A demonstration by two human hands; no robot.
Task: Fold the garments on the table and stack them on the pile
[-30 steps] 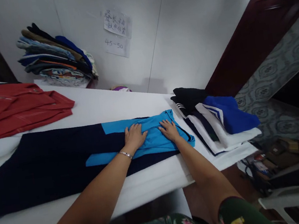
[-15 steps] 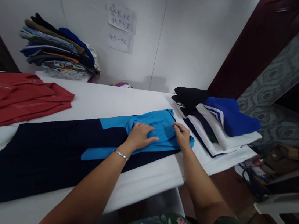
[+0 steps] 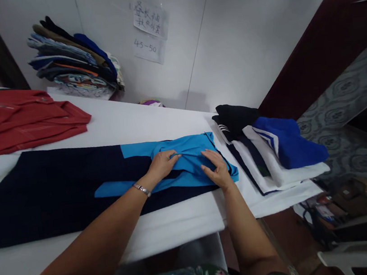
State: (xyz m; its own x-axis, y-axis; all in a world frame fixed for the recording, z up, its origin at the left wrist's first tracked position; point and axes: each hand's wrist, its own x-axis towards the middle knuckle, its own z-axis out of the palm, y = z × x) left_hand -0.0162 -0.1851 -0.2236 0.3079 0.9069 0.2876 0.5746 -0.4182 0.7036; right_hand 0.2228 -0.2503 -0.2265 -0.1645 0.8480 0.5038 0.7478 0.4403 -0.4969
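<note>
A long navy and bright blue garment [image 3: 57, 191] lies lengthwise on the white-covered table [image 3: 127, 122], its blue part folded and wrinkled at the right end. With thumb and fingers together, my left hand [image 3: 163, 164] pinches a raised crease of the blue cloth. My right hand [image 3: 217, 169] rests on the blue cloth near its dark-edged right end, fingers spread and gripping nothing. A bracelet [image 3: 142, 189] circles my left wrist.
To the right sits a pile of folded black, white and blue clothes [image 3: 267, 148]. A red garment [image 3: 20, 119] lies at the back left, and a tall clothes stack [image 3: 73, 62] stands by the wall. A white stool [image 3: 360, 254] is at lower right.
My right hand has let go of the dark edge at the garment's right end and spread its fingers. My left hand has shifted slightly left and closed on the blue cloth.
</note>
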